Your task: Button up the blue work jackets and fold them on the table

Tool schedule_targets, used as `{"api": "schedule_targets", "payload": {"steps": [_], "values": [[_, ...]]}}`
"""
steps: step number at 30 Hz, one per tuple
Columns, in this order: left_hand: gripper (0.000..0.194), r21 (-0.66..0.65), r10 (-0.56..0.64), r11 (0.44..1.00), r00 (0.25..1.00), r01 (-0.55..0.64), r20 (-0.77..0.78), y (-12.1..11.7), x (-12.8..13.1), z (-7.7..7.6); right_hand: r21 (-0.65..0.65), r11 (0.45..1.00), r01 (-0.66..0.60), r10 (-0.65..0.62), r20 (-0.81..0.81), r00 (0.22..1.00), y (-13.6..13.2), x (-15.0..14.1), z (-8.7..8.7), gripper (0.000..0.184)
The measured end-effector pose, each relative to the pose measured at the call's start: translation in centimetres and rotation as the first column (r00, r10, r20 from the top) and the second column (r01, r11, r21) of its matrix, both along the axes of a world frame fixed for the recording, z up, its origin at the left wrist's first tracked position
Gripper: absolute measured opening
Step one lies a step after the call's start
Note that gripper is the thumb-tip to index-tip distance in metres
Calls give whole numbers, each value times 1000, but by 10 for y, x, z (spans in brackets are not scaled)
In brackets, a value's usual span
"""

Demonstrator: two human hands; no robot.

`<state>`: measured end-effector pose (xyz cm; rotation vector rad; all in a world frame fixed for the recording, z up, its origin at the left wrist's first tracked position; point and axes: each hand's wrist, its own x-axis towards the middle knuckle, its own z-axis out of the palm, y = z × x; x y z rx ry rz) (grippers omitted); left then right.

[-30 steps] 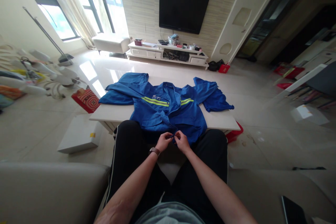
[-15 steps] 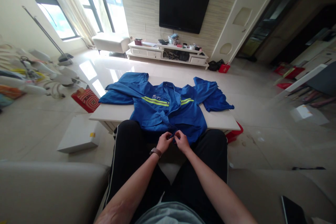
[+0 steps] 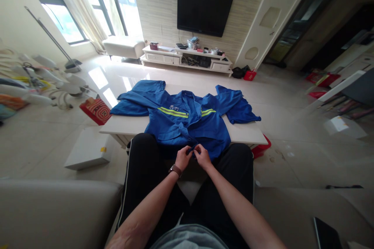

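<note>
A blue jacket [image 3: 210, 130] with yellow-green chest stripes lies spread across the white tabletop [image 3: 245, 135], collar away from the person, sleeves out to both sides, lower edge between the knees. At that edge the left hand [image 3: 183, 157] and right hand [image 3: 203, 156] nearly meet, each grip pinched narrow on the jacket's cloth. A watch [image 3: 175, 169] circles the left wrist. Left of the tabletop are a red bag [image 3: 97, 111] and a pale box [image 3: 86, 149]; beyond, a television [image 3: 204, 7] hangs above a low cabinet [image 3: 163, 58].
</note>
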<state>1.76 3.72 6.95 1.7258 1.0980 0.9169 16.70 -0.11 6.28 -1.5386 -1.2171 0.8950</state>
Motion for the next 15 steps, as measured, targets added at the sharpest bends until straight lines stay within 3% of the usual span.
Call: {"api": "schedule_targets", "payload": {"steps": [15], "values": [[11, 18, -1, 1000, 1000, 1, 1, -1, 0, 1, 17, 1000, -7, 7, 26, 1000, 0, 0, 2, 17]]}}
